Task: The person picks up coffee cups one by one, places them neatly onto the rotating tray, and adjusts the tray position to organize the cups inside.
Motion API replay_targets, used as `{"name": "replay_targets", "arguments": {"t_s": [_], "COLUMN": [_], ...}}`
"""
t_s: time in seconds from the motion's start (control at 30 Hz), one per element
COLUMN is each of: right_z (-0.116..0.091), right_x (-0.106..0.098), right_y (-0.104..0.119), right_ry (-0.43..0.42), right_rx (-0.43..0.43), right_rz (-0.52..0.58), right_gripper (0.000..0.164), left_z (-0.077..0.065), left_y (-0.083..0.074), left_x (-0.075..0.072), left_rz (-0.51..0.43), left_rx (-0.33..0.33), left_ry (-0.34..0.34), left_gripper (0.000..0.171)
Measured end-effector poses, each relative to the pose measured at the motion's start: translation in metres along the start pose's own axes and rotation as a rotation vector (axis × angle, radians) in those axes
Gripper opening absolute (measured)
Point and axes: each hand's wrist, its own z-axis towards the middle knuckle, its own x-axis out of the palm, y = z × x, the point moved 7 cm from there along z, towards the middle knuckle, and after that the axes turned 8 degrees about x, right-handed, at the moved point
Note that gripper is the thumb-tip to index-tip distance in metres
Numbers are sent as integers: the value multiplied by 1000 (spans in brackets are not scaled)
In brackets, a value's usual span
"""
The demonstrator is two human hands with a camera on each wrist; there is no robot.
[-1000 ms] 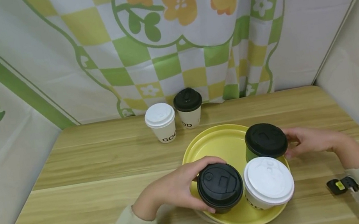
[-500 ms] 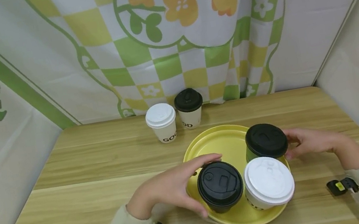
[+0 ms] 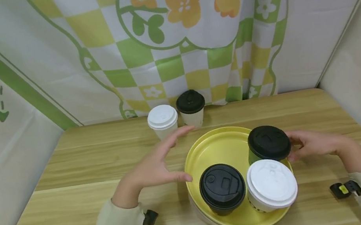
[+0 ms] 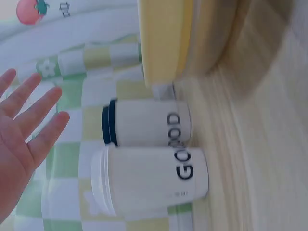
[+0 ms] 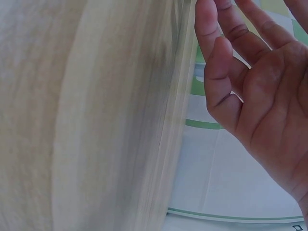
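Observation:
In the head view, a round yellow tray carries a black-lidded dark cup, a white-lidded cup and a green cup with a black lid. My left hand is off the tray's left side, thumb and fingers spread, holding nothing. In the left wrist view, the same hand shows straight, parted fingers. My right hand is at the tray's right rim beside the green cup. Its fingertips are partly hidden there, and the right wrist view cuts them off, so the contact is unclear.
Behind the tray stand a white-lidded cup and a black-lidded cup, side by side near the table's back edge. A pale round base shows under the tray. A checked cloth hangs behind the wooden table.
My left hand has let go of the black-lidded dark cup and moved left and away from it. The cup stays on the tray. My right hand has stayed put.

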Motion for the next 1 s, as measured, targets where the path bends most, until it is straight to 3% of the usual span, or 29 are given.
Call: {"name": "replay_targets", "arguments": {"t_s": [0.33,0.57,0.7,1.0], "right_z": [0,0,0,0], "right_x": [-1,-1,0,1], "right_y": [-1,-3,-6,-5], "right_ry": [-7,-8,-6,-4], "right_rx": [-2,5,12,27], "right_rz": [-7,-17,-14,10], "right_gripper": [54,55,59,62], "left_z": [-6,-9,-11,-14], "left_y": [24,45,61,109], "left_x": [-45,-73,-83,-87], "left_rz": [107,113,99,42], "left_rx": [-70,-90,-137,-290], "left_ry": [-238,-402,-438,-426], "left_gripper": [100,95,93,97]}}
